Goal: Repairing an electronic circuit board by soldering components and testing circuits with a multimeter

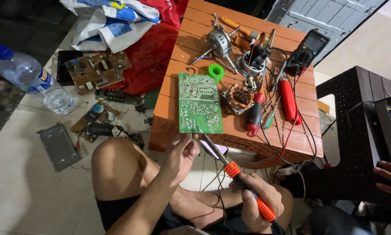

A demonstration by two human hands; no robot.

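Right hand [258, 204] gripping soldering iron [232, 167], left hand [183, 152] seemingly pinching green circuit board [199, 102] edge

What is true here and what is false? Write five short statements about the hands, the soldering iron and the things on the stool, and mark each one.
1. The right hand holds a soldering iron with an orange and black handle. True.
2. The iron's tip points at the near edge of the green circuit board. True.
3. The left hand holds a screwdriver. False: it is at the board's near edge, and no tool shows in it.
4. The water bottle stands on the orange stool. False: it is on the floor, far left.
5. The multimeter lies at the stool's far right corner. True.
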